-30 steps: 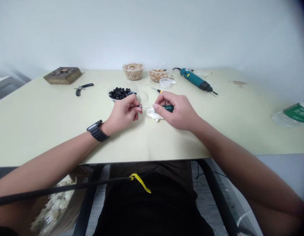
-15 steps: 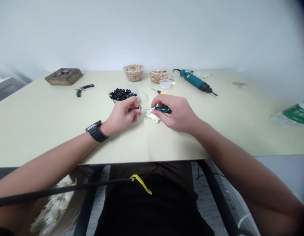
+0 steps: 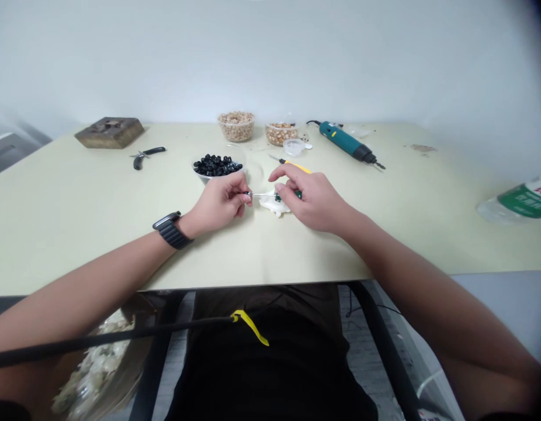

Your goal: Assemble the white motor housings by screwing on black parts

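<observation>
My right hand (image 3: 318, 202) is closed around the green handle of a screwdriver (image 3: 298, 195), its thumb on the handle and its index finger lifted above it. The thin metal shaft points left to my left hand (image 3: 220, 204). There my fingers pinch a small dark piece at the tip, mostly hidden by them. Under the shaft, a white irregular lump (image 3: 276, 207) lies on the table, partly behind my right hand. Just behind my left hand sits a clear bowl (image 3: 204, 178) full of small black pieces (image 3: 215, 166).
At the back stand two clear tubs of beige (image 3: 236, 127) and brown pieces (image 3: 281, 134), with a small lid (image 3: 294, 147). A yellow-handled knife (image 3: 299, 167) and a teal electric driver (image 3: 346, 142) lie nearby. Pliers (image 3: 144, 155) and a wooden block (image 3: 109, 133) are left, a bottle (image 3: 522, 202) right.
My right index finger has lifted off the handle, and the thumb has shifted along it. My left hand keeps its pinch in place. The view has tilted slightly.
</observation>
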Tool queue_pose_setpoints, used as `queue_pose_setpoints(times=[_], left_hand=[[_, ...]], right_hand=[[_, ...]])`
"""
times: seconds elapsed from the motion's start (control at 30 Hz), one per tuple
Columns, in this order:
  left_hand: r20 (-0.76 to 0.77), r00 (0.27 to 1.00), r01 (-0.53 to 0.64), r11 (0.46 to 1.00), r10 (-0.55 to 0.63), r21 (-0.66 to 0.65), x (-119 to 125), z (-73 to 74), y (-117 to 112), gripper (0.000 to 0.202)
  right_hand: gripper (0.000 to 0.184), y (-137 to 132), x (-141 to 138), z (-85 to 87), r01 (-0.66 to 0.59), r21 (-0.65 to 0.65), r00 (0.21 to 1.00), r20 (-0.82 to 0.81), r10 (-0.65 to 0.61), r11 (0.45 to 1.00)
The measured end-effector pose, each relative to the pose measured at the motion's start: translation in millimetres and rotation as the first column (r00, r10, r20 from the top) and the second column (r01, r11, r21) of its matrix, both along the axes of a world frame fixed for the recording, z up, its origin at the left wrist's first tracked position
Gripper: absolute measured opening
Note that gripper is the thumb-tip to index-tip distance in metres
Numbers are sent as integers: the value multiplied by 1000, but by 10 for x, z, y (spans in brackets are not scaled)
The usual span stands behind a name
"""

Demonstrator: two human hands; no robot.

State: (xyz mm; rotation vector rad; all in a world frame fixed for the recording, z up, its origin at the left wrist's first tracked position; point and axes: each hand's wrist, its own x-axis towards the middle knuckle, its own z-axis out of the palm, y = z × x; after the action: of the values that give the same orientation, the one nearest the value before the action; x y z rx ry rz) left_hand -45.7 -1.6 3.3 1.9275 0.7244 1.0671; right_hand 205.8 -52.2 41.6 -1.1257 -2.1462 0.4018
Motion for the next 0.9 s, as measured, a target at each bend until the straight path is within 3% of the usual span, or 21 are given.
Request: queue_pose_setpoints(times=[0.23,0.53,0.77,0.9], left_hand=[[43,999,15,998,-12,-62,-25,28,-8,30],[100,994,46,990,-32,-135,-17,113,-39,30],[73,997,18,994,-10,-110,-3,50,7,32],[79,996,37,993,-28,-113,0,59,4,33]], right_hand=[[23,-11,6,24,-24,39,997,-73,27,999],[49,3,15,-30,-23,148,998,-57,32,989],[42,52,34,-28,-24,184,999,-41,33,983],[27,75,35,-29,13,158,999,-50,-5,987]])
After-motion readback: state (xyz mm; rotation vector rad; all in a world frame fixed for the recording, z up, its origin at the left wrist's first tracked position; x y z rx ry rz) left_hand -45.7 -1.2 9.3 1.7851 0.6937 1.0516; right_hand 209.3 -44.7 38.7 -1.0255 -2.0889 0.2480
